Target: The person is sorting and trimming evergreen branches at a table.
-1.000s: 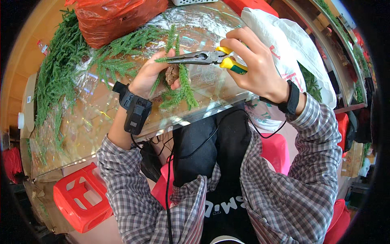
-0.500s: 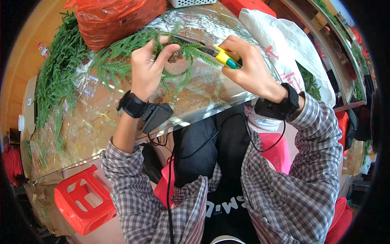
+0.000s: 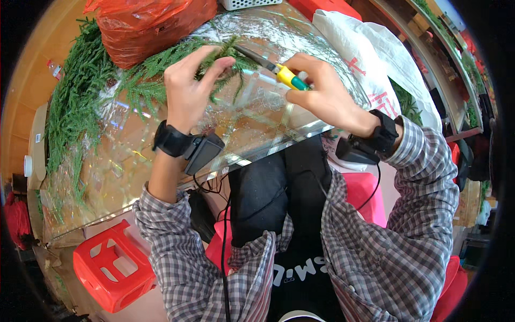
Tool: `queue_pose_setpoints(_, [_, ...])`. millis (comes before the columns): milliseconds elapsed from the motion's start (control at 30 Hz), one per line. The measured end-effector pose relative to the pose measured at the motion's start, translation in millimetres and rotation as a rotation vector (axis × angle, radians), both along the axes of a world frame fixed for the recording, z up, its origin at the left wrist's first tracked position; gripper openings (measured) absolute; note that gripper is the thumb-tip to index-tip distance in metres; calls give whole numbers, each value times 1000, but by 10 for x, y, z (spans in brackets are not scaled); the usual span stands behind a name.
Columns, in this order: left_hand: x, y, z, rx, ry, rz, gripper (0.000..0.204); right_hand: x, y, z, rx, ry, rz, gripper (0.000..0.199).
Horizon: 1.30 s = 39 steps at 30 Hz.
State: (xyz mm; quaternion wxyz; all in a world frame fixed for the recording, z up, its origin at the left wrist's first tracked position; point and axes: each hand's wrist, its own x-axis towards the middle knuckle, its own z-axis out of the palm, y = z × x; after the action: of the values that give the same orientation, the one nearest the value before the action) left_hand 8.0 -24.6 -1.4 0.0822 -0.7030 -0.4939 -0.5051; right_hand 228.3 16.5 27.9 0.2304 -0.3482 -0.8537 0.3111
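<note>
Thumb and fingers of my left hand (image 3: 188, 88) pinch an artificial pine sprig (image 3: 228, 49), whose green needles stick out past the fingertips. My right hand (image 3: 324, 88) is wrapped around long-nose pliers (image 3: 291, 79) with yellow and green handles. Their dark jaws point left and reach to the sprig just beyond my left fingertips. Whether the jaws grip a wire or stem there is too small to tell. More pine greenery (image 3: 142, 88) lies on the table left of my left hand and runs into a large heap (image 3: 75, 96) at the far left.
A full red plastic bag (image 3: 153, 32) stands on the plastic-covered table (image 3: 134, 147), near a white basket (image 3: 252, 4). White sacks (image 3: 343, 45) lie at the right. Below the table are a red stool (image 3: 115, 268) and a pink seat (image 3: 365, 193). A black cable (image 3: 225, 268) hangs beside my legs.
The pliers have shifted slightly left and tilted more steeply downward to the right. The sprig has turned upward, and the loop of greenery with a brown cone below my left hand is out of sight.
</note>
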Motion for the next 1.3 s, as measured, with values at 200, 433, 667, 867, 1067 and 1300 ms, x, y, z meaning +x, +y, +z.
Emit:
queue_pose_setpoints(200, [13,-56,-9,-464,-672,-484,16,178,192,-32,534,62,121,34])
queue_pose_setpoints(433, [-27,29,-141,-425,-672,-608,16,213,255,55,695,37,158,39])
queue_pose_setpoints(667, [1,-9,-145,-446,-809,-706,20,201,271,100,711,54,202,42])
queue_pose_setpoints(867, [11,24,-238,-695,-987,-912,30,183,221,91,682,63,231,43])
queue_pose_setpoints(1067, [-59,39,-380,-778,-1170,-1068,29,118,162,109,627,90,255,42])
queue_pose_setpoints(1300, [-76,25,-370,-798,-1241,-1158,21,79,128,117,614,92,265,42])
